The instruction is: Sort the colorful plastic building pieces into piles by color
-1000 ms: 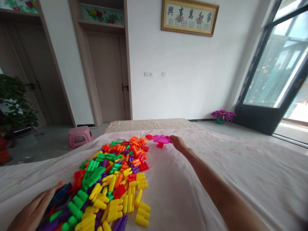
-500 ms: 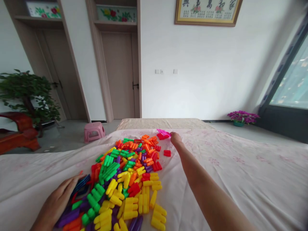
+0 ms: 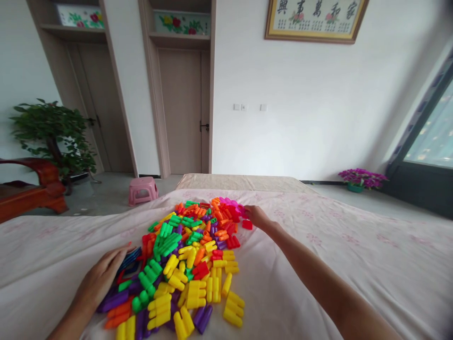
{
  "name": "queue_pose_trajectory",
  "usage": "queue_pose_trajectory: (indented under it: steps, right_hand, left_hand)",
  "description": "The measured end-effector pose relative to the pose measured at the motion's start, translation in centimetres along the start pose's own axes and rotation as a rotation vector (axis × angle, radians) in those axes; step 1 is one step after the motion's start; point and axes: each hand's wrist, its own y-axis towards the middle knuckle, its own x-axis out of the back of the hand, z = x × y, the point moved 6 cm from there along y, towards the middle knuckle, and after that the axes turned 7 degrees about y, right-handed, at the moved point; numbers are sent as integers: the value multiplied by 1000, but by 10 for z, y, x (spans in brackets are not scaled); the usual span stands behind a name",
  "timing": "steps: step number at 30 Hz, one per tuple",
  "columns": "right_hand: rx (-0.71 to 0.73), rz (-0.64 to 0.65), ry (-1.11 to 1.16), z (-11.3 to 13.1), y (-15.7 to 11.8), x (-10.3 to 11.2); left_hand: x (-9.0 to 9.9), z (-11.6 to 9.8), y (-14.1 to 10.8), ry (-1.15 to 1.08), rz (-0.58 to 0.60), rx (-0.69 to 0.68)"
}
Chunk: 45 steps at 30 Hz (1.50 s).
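One pink scalloped toy piece (image 3: 229, 203) is showing at the far right edge of a heap of plastic blocks (image 3: 168, 243), overlapping red and orange ones. The right arm is stretching far forward, and the right hand (image 3: 259, 217) is pinching the piece's right-hand edge with its fingertips. A loose red block (image 3: 247, 225) is lying just beside these fingers, on the nearer side. The left hand (image 3: 101, 274) is lying low at the heap's near left side, fingers pointing forward and resting against some flat blue pieces (image 3: 130, 256); I cannot tell whether it is gripping them. The pink piece is sitting well apart from this hand, across the heap. A flowered cloth (image 3: 283, 302) is spreading beneath everything. Beyond it, a pink stool (image 3: 143, 190) is standing on the floor (image 3: 113, 186).
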Motion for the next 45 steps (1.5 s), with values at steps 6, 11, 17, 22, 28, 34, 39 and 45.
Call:
queue_pose_trajectory:
  steps: [6,11,17,22,28,34,39,45]
  right_hand:
    - [62,25,245,0,-28,11]
    - [-268,-151,95,-14,15,25]
    - [-300,-216,24,6,71,-10]
    - [-190,-129,66,24,88,-41]
    - [-49,-11,187,23,68,-38]
    - [-34,33,282,19,41,-35]
    - [-44,-11,323,31,30,-42]
    - [-58,-27,390,56,0,-56]
  left_hand:
    - [-9,11,3,-188,93,62]
    - [-15,17,8,-216,95,62]
    - [-9,8,4,-191,55,66]
    - [-6,1,1,-182,38,45]
    - [-6,1,2,-211,42,54]
    - [-10,-1,2,-226,73,38]
    - [-14,0,5,-177,105,2]
    - [-17,-3,7,-139,139,-29]
